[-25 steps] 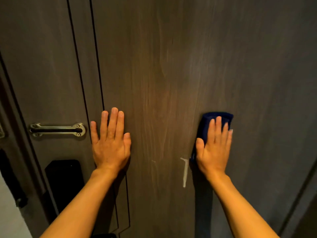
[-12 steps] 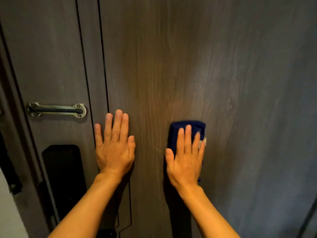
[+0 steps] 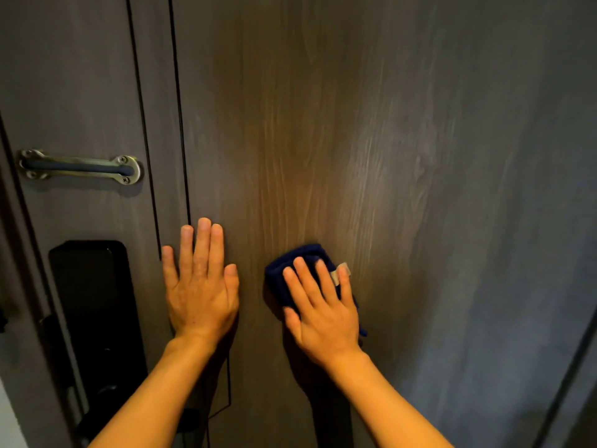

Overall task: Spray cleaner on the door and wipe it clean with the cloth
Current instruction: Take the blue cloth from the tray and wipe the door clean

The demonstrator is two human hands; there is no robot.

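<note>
A dark wood-grain door point(image 3: 371, 140) fills the view. My right hand point(image 3: 323, 308) lies flat on a folded dark blue cloth point(image 3: 284, 273) with a small pale tag, pressing it against the door's lower middle. The cloth shows above and left of my fingers. My left hand point(image 3: 200, 286) rests flat on the door, fingers together, holding nothing, a short gap to the left of the cloth. No spray bottle is in sight.
A metal door guard bar point(image 3: 80, 168) is fixed at the left. Below it sits a black lock panel point(image 3: 93, 305) with a handle near the bottom left. Thin dark grooves point(image 3: 177, 108) run down the door. The frame edge shows at the lower right.
My right hand has slid the cloth leftward across the door, from the right of centre toward my left hand, and now tilts left. My left hand has stayed put. The view shifted slightly.
</note>
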